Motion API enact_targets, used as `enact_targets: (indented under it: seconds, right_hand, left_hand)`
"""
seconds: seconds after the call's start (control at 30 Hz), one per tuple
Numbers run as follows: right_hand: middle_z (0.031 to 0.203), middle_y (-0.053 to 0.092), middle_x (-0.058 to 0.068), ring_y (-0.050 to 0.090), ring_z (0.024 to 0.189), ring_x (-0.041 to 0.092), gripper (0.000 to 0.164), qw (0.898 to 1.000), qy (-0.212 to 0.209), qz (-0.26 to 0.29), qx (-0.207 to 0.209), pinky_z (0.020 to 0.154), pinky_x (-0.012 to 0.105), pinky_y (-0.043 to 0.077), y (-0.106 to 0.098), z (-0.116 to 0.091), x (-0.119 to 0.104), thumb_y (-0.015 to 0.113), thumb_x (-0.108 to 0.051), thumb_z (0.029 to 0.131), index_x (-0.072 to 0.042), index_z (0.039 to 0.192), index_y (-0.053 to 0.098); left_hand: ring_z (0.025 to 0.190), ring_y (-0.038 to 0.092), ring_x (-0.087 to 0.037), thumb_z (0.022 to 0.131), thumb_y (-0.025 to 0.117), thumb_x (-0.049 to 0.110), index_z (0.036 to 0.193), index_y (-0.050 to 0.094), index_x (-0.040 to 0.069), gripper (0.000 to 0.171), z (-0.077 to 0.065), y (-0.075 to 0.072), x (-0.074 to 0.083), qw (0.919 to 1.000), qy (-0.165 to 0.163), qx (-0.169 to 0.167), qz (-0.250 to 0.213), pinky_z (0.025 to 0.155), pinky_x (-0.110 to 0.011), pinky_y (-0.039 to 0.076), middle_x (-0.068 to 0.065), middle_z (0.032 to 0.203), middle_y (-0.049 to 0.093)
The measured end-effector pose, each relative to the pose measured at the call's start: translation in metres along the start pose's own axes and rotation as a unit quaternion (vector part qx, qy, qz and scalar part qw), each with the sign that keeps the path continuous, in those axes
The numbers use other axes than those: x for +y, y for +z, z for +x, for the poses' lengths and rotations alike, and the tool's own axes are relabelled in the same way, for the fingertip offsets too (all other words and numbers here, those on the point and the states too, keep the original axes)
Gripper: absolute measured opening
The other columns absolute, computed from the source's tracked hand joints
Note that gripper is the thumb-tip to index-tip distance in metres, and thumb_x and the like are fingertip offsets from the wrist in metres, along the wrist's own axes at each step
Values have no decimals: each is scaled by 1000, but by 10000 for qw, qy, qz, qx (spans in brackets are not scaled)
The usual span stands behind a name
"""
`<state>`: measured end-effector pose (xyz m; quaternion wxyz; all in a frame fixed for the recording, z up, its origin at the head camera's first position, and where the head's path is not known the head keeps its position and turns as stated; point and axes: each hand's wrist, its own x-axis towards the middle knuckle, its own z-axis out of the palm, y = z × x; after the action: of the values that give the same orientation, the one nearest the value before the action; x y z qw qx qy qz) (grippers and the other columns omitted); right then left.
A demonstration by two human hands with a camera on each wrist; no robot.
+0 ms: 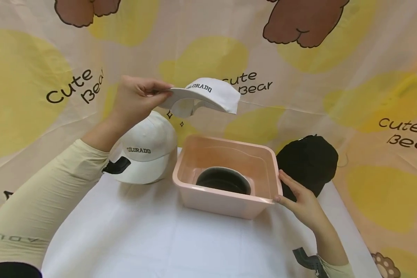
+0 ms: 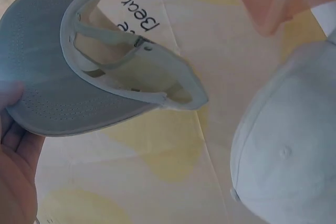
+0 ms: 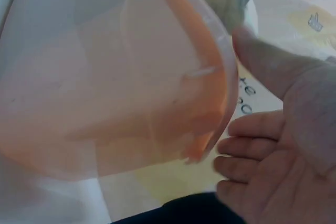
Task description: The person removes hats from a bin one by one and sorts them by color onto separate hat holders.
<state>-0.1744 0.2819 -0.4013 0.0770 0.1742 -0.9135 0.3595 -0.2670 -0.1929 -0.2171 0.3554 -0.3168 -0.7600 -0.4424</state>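
Observation:
In the head view my left hand [image 1: 139, 96] pinches the brim of a white cap [image 1: 217, 90] and holds it up in the air, behind and above the pink bin. Its grey underside [image 2: 58, 51] and hollow inside face the left wrist camera. My right hand [image 1: 304, 204] is at the right end of the bin [image 1: 222, 202], thumb and fingertips against or close to its rim, fingers fairly straight. Inside the bin lies a dark oval thing [image 1: 224, 181] with a grey edge; its kind is unclear.
A second white cap [image 1: 149, 143] marked COLORADO sits left of the bin, below my left forearm. Right of the bin, behind my right hand, is a black cap [image 1: 309, 162]. A white-covered table [image 1: 194, 247] carries them, with a patterned cloth [image 1: 201, 50] behind.

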Motion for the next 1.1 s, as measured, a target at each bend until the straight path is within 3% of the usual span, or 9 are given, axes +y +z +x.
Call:
enact_targets:
  seconds: [0.1,0.17,0.2,0.27,0.37,0.4,0.57,0.8,1.1]
  right_hand:
    - [163,40,9,40,146,42,79,9996,-126,-80,228,114,23,41,-4,7,-13,82,-26,89,-13,157,43]
    - [163,40,9,39,147,40,77,9992,-215,-118,330,114,14,36,-8,13,-24,81,-26,90,-15,157,44]
    - [162,40,9,39,147,40,76,9989,-267,-127,376,115,16,37,-10,17,-30,81,-25,90,-15,156,44]
    - [162,42,9,39,147,41,75,9983,-331,-216,422,119,37,42,-13,25,-41,81,-27,90,-18,156,45]
    - [160,43,10,40,147,41,76,9975,-495,-315,404,112,68,39,-16,39,-57,81,-29,90,-18,156,46]
    - [160,44,10,40,146,41,76,9970,-566,-359,389,112,69,39,-17,45,-62,82,-30,90,-18,156,46]
    - [160,44,5,38,149,34,77,9969,-651,-383,226,117,64,36,-21,77,-88,80,-37,91,-20,157,45]
    - [158,47,3,38,150,27,72,9979,-624,70,156,122,56,34,-22,126,-116,79,-38,91,-23,155,47]
    - [157,49,1,40,149,21,75,9961,-483,696,255,125,43,34,-6,181,-136,81,-37,89,-19,154,48]
  left_hand:
    - [75,67,10,84,78,-7,89,82,0,9,-1,-8,-3,9996,70,77,277,65,-8,55,-16,89,78]
    - [76,67,10,84,79,-5,89,83,1,8,-2,-13,-4,9992,73,137,375,66,-8,55,-15,89,79]
    - [76,68,10,84,79,-4,90,83,1,8,-3,-15,-5,9990,66,171,408,67,-7,55,-15,90,79]
    - [77,67,11,85,80,-3,90,83,1,7,-4,-18,-7,9985,53,237,485,67,-7,55,-16,90,79]
    - [77,67,12,85,80,-2,90,83,1,6,-5,-23,-9,9977,48,299,606,67,-6,54,-16,90,78]
    - [76,67,13,85,80,-1,90,83,1,6,-5,-25,-10,9973,53,314,659,66,-6,54,-15,89,79]
    - [76,66,14,85,80,-2,90,83,1,6,-5,-31,-12,9970,66,362,674,65,-5,53,-15,88,78]
    - [77,67,13,86,77,-3,91,82,-1,8,-4,-37,-14,9974,-16,434,580,67,-6,55,-18,89,78]
    - [77,68,11,87,77,-2,92,82,-2,7,-5,-44,-16,9968,-136,521,595,67,-7,56,-19,90,78]
